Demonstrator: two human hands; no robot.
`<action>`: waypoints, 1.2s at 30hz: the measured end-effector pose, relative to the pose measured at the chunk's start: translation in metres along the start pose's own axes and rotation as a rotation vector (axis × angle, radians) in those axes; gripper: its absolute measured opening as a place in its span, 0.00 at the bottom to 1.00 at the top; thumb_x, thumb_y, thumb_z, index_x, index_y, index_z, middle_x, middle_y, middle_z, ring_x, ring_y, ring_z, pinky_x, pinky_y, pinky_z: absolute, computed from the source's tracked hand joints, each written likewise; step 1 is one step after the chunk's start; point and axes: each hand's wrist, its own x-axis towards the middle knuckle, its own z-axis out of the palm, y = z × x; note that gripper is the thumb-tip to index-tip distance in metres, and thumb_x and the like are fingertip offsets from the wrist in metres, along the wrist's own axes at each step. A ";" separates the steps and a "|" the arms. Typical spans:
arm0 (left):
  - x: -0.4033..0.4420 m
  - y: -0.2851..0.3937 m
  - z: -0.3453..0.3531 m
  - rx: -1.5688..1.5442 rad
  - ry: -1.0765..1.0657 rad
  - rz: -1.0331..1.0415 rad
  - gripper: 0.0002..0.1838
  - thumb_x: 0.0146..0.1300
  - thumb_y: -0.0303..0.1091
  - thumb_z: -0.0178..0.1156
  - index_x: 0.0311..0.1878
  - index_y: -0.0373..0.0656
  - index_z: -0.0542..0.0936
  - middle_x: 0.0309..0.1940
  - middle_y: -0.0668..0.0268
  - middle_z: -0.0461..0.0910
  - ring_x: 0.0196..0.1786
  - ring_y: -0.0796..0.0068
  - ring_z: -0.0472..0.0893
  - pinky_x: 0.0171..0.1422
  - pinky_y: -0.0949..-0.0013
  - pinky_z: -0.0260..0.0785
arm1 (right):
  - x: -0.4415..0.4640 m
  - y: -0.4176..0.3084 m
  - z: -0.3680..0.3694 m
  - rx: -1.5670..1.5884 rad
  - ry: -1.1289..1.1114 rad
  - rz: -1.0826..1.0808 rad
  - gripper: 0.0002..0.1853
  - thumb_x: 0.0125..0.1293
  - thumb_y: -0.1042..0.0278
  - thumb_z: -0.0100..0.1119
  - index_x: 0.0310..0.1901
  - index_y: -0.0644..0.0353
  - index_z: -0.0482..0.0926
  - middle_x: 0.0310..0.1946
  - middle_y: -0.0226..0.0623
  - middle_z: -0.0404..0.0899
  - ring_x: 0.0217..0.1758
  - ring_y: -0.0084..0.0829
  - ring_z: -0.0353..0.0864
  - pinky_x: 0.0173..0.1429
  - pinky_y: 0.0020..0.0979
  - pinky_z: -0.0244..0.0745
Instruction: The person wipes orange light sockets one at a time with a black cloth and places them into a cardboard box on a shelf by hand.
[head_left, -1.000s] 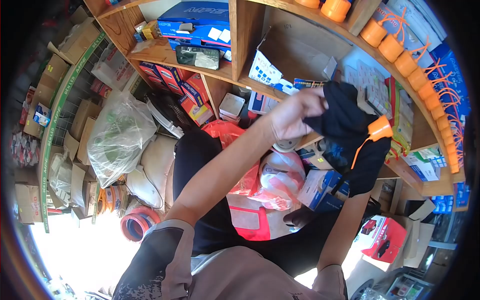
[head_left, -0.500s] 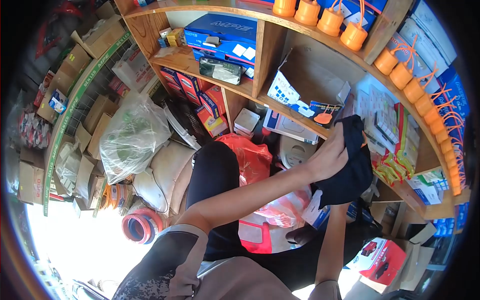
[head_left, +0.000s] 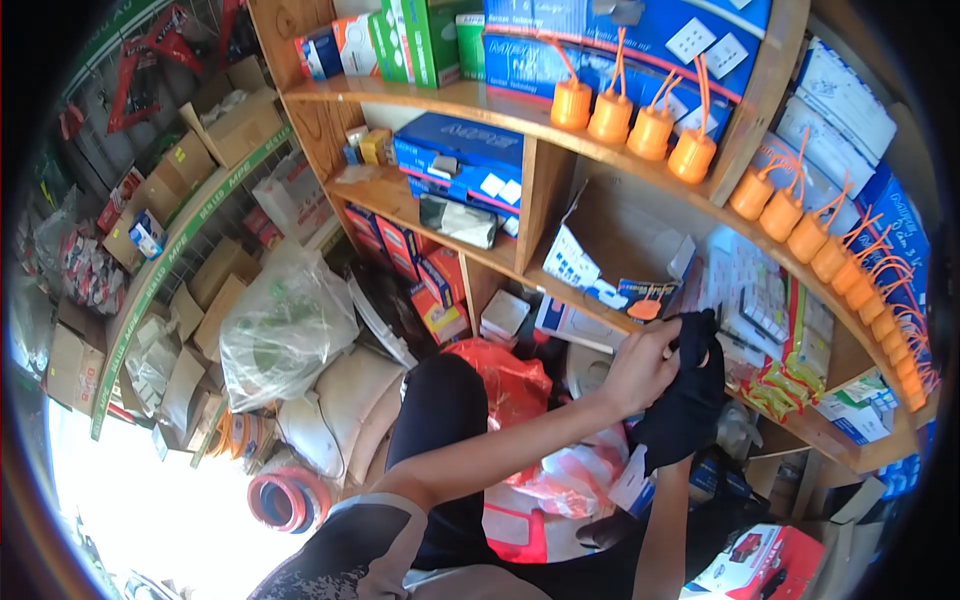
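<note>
My left hand [head_left: 643, 369] pinches the edge of a black cloth [head_left: 678, 425] to the right of centre. The cloth hangs bunched in front of the lower shelf. My right forearm rises from below into the cloth, which covers my right hand, so its fingers are hidden. Behind the cloth stands an open cardboard box [head_left: 625, 235] on the shelf. A row of orange sockets with wires [head_left: 648, 133] lines the shelf edge above.
Blue boxes [head_left: 460, 150] and a phone [head_left: 458, 220] lie on the middle shelf. Below are a red plastic bag [head_left: 505, 385], a clear bag [head_left: 285, 330] and sacks [head_left: 335, 415]. A red-and-white box [head_left: 755, 565] is at the lower right.
The view has tilted up, showing more upper shelf. The black cloth has been drawn inward and bunched over my right hand. The orange socket seen against the cloth earlier no longer shows there.
</note>
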 end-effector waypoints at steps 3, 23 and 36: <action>0.002 -0.005 0.007 0.011 -0.053 0.240 0.17 0.65 0.23 0.56 0.58 0.36 0.76 0.48 0.52 0.73 0.55 0.49 0.76 0.57 0.61 0.72 | -0.011 0.017 -0.011 0.010 0.111 0.012 0.17 0.65 0.66 0.65 0.53 0.66 0.79 0.46 0.45 0.83 0.51 0.39 0.84 0.54 0.37 0.77; 0.008 0.015 -0.005 -0.457 -0.070 -0.036 0.16 0.72 0.23 0.64 0.61 0.35 0.81 0.52 0.69 0.85 0.54 0.81 0.80 0.62 0.73 0.73 | -0.044 0.057 0.008 0.690 0.078 0.327 0.22 0.68 0.78 0.61 0.65 0.65 0.78 0.55 0.40 0.84 0.58 0.30 0.83 0.62 0.30 0.78; 0.027 0.039 -0.053 -0.237 -0.092 -0.380 0.17 0.73 0.34 0.53 0.59 0.38 0.81 0.35 0.68 0.82 0.34 0.84 0.77 0.35 0.80 0.68 | -0.013 0.037 -0.047 0.077 0.044 -0.116 0.19 0.61 0.73 0.65 0.54 0.67 0.79 0.54 0.51 0.82 0.57 0.50 0.82 0.64 0.41 0.76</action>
